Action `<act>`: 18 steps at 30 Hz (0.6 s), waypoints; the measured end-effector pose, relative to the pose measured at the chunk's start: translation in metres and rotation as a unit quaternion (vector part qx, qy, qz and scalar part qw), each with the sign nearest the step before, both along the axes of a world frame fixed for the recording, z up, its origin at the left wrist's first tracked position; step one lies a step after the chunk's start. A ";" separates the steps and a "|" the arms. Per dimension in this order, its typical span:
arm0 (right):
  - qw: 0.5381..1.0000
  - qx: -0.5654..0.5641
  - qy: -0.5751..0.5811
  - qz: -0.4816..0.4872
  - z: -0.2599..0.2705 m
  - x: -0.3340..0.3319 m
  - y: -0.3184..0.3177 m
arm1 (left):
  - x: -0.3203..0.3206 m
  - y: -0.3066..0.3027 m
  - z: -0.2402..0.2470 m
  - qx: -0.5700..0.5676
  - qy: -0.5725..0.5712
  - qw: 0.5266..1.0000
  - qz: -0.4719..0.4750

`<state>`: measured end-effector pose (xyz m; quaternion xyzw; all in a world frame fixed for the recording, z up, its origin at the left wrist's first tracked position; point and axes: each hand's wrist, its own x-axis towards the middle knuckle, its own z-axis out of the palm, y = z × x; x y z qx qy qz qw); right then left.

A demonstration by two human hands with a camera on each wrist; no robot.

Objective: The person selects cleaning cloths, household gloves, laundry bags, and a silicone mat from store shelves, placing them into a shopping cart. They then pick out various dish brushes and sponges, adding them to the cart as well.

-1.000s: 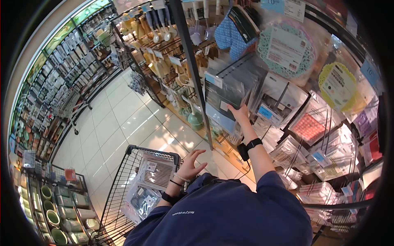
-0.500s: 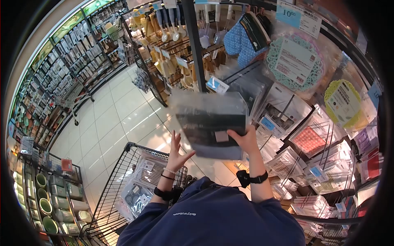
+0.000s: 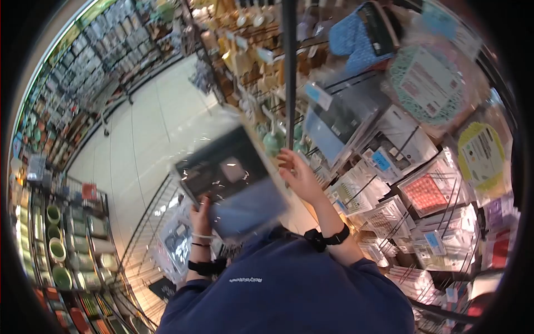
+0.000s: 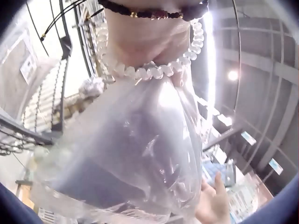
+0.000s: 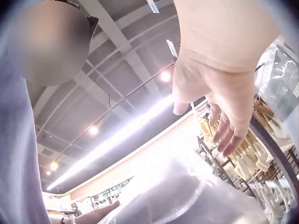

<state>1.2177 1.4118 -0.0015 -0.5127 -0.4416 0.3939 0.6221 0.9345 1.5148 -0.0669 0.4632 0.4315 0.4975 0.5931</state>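
A flat clear plastic package with a dark upper part, a blue-grey lower part and a small pale label hangs tilted before the body. At its left edge the left hand grips it, thumb on the front face; the other fingers are hidden behind. The plastic fills much of the left wrist view, below a beaded bracelet. The right hand is off the package, to its right, fingers loosely bent and holding nothing. In the right wrist view its fingers hang apart from the plastic.
A black wire shopping cart with clear packages in it stands at the left, partly behind the held package. On the right rack hang similar dark-and-blue packages, blue oven mitts and lace-edged mats. A dark post rises beside them.
The right hand took the package off the rack and carried it left; the left hand now grips it and the right has let go. The head view has turned slightly left.
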 end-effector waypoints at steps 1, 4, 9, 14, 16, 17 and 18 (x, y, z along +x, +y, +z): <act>1.000 0.015 0.006 0.009 -0.015 -0.002 0.007 | -0.020 0.001 -0.002 -0.015 -0.011 0.998 0.065; 0.993 -0.063 0.052 0.083 -0.028 -0.006 0.010 | -0.077 -0.001 0.000 -0.035 -0.069 0.980 0.182; 0.983 -0.135 0.035 0.121 -0.038 -0.017 0.010 | -0.198 -0.029 -0.023 -0.046 -0.069 0.957 0.279; 0.979 -0.140 0.017 0.147 -0.057 -0.028 0.019 | -0.264 -0.083 -0.022 -0.158 -0.033 0.958 0.236; 0.983 -0.120 -0.036 0.134 -0.056 -0.036 0.023 | -0.301 -0.089 -0.059 -0.201 0.098 0.910 0.348; 0.983 -0.106 -0.050 0.139 -0.052 -0.039 0.023 | -0.273 -0.082 -0.041 -0.272 0.335 0.784 0.445; 0.983 -0.092 -0.063 0.149 -0.051 -0.043 0.022 | -0.247 -0.082 -0.019 -0.307 0.547 0.588 0.511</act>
